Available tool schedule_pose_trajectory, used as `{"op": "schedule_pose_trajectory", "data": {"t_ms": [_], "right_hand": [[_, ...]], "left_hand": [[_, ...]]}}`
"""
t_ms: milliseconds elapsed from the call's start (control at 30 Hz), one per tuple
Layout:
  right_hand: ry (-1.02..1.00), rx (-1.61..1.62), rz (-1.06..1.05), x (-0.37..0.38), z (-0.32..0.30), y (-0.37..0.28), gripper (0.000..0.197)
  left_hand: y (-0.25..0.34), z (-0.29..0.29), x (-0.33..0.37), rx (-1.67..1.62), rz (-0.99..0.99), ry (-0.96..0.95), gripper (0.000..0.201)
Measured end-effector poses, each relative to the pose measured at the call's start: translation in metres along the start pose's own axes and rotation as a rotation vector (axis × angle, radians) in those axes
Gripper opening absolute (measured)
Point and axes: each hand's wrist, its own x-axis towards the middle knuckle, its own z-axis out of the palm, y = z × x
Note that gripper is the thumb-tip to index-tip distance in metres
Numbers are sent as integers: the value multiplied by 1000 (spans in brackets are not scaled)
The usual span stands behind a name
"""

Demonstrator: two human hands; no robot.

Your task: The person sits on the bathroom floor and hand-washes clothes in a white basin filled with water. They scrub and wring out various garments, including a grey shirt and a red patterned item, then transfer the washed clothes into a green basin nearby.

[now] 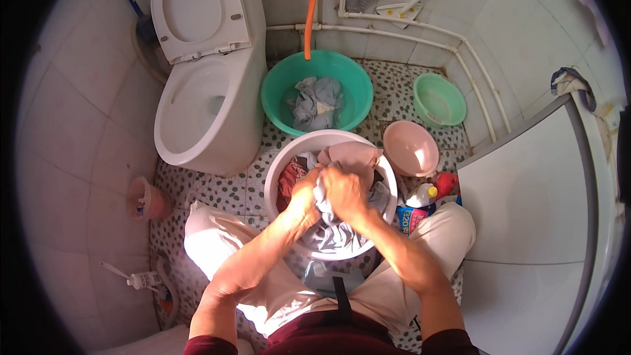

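My left hand (303, 198) and my right hand (346, 192) are closed together on a light grey garment (321, 205), bunched between them. They work over a white basin (270, 192) that stands on the floor between my knees. Inside the basin, around my hands, lie a red patterned cloth (288, 183), a dusty pink cloth (353, 156) and grey striped fabric (336, 239). Just beyond stands a larger green basin (363, 85), with a wet-looking grey garment (318, 102) in it. An orange hose (310, 23) hangs down over its far rim.
On the left are a toilet (213, 148) with its lid up and a small pink bin (146, 198). To the right sit a pink basin (412, 151), a pale green basin (438, 102), a yellow-capped bottle (422, 194) and a blue detergent bag (410, 217). A white panel (526, 204) bounds the right side.
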Motion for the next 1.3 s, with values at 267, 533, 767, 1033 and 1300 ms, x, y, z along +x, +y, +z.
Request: {"op": "schedule_pose_trajectory", "data": {"t_ms": [267, 533, 767, 1033, 1300], "right_hand": [[-23, -37, 34, 10, -9, 15, 18], [-61, 26, -222, -26, -3, -6, 22], [-78, 98, 13, -7, -4, 3, 25], [-4, 104, 119, 8, -1, 17, 21], [-156, 88, -87, -15, -4, -16, 23]], "left_hand": [[-4, 11, -1, -131, -88, -62, 24], [4, 7, 21, 210, 19, 106, 31], [-5, 0, -3, -24, 129, -130, 24], [-14, 0, 3, -137, -162, -80, 21], [-12, -42, 43, -107, -52, -118, 29]]}}
